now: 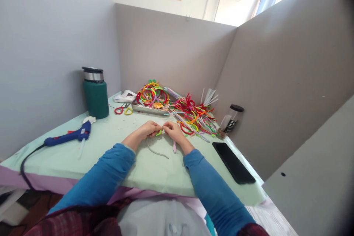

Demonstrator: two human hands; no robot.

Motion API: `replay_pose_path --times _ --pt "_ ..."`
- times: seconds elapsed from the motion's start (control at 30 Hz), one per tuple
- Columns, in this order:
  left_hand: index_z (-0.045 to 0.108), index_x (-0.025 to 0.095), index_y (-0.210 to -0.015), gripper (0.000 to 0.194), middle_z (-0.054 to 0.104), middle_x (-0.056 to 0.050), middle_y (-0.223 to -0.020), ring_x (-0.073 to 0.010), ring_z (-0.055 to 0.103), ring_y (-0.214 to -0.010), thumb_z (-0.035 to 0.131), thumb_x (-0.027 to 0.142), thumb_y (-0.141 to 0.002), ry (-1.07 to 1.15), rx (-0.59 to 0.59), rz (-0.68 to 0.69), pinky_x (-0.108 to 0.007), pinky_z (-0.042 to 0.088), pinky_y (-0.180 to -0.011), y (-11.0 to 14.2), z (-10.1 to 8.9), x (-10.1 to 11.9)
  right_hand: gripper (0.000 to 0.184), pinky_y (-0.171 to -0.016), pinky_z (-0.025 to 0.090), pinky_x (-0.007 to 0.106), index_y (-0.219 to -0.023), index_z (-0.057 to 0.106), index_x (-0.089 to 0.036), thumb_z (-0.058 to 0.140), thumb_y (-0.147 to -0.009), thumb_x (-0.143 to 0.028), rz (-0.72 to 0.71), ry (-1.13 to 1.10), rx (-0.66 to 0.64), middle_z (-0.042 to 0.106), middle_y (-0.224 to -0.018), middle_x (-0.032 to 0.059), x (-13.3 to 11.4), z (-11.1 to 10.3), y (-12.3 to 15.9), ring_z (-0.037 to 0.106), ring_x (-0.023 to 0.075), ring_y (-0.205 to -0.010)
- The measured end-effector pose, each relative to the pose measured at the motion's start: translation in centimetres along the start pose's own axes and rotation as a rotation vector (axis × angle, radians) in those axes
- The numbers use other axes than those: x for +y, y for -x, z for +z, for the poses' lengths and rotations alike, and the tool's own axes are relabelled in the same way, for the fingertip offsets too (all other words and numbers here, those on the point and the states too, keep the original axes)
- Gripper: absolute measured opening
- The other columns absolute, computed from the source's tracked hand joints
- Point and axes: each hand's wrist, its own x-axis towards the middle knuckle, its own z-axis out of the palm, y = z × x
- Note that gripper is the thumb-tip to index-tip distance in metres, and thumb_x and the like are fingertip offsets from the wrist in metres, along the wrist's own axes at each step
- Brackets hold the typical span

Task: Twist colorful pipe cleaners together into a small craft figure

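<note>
My left hand (149,129) and my right hand (173,131) meet over the middle of the pale green table (66,155), fingers pinched together on a small green pipe cleaner piece (159,132). A pink pipe cleaner (174,146) hangs down from my right hand. A white plastic headband (157,152) lies on the table just below my hands. Both arms wear blue sleeves.
A metal tray (149,110) with coloured hoops stands behind my hands, with a heap of pipe cleaners (193,116) to its right. A blue glue gun (69,136), a green flask (96,94), a black phone (233,162), a dark-lidded jar (232,118) and scissors (123,110) lie around. Grey partitions enclose the table.
</note>
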Motion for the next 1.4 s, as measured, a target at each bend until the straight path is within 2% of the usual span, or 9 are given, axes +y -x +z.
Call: replay_pose_path --times 0.2,0.33,0.43,0.6,0.73,1.17,1.4 --pt "0.053 0.016 -0.06 0.034 0.035 0.006 -0.03 -0.0059 0.025 -0.028 0.063 0.045 -0.074 -0.055 0.023 0.016 -0.023 0.016 -0.037 0.16 0.14 0.41 0.009 -0.055 0.037 0.024 -0.075 0.059 -0.019 0.054 -0.075 -0.027 0.012 0.004 0.016 0.053 -0.053 -0.0038 0.15 -0.03 -0.11 0.046 0.0123 -0.051" --pt "0.059 0.014 -0.071 0.019 0.04 0.007 -0.035 -0.0062 0.03 -0.031 0.063 0.032 -0.074 -0.166 0.038 0.029 -0.021 0.021 -0.038 0.04 0.26 0.61 0.009 -0.054 0.036 0.024 -0.076 0.059 -0.019 0.053 -0.074 -0.025 0.031 0.005 0.037 0.053 -0.053 -0.0042 -0.01 -0.06 -0.15 0.045 0.0121 -0.05" --pt "0.062 0.013 -0.078 0.011 0.046 0.006 -0.044 -0.0072 0.039 -0.035 0.061 0.022 -0.071 -0.319 0.092 0.07 -0.02 0.028 -0.04 -0.05 0.31 0.57 0.008 -0.053 0.035 0.024 -0.076 0.058 -0.019 0.053 -0.074 -0.025 0.041 0.004 0.034 0.053 -0.053 -0.0042 -0.02 -0.03 -0.19 0.045 0.0118 -0.05" --pt "0.069 0.014 -0.081 0.017 0.058 0.002 -0.057 -0.0107 0.051 -0.051 0.057 0.019 -0.07 -0.587 0.185 0.202 -0.021 0.035 -0.051 -0.21 0.09 0.28 0.008 -0.055 0.037 0.024 -0.075 0.056 -0.018 0.053 -0.074 -0.025 0.034 0.013 0.04 0.054 -0.054 -0.0042 0.33 0.05 -0.34 0.046 0.0119 -0.051" --pt "0.072 0.015 -0.078 0.019 0.066 -0.001 -0.069 -0.0134 0.053 -0.065 0.058 0.027 -0.072 -0.721 0.235 0.343 -0.022 0.034 -0.059 -0.55 -0.24 -0.08 0.007 -0.055 0.037 0.025 -0.074 0.056 -0.019 0.053 -0.073 -0.025 0.031 0.002 0.045 0.053 -0.053 -0.0047 0.67 0.14 -0.49 0.047 0.0117 -0.051" --pt "0.068 0.014 -0.061 0.032 0.054 0.001 -0.051 -0.0106 0.044 -0.051 0.054 0.039 -0.076 -0.623 0.185 0.327 -0.023 0.029 -0.053 -0.33 -0.31 0.16 0.009 -0.055 0.036 0.025 -0.071 0.054 -0.019 0.051 -0.075 -0.026 0.031 -0.01 0.029 0.053 -0.053 -0.0041 0.28 -0.07 -0.24 0.045 0.0118 -0.05" --pt "0.064 0.015 -0.058 0.034 0.045 0.004 -0.04 -0.0099 0.039 -0.042 0.057 0.045 -0.075 -0.46 0.143 0.198 -0.023 0.027 -0.047 0.16 -0.12 0.52 0.009 -0.055 0.036 0.024 -0.071 0.055 -0.019 0.051 -0.076 -0.026 0.037 0.021 0.039 0.054 -0.054 -0.004 0.25 -0.08 -0.21 0.045 0.0118 -0.051"
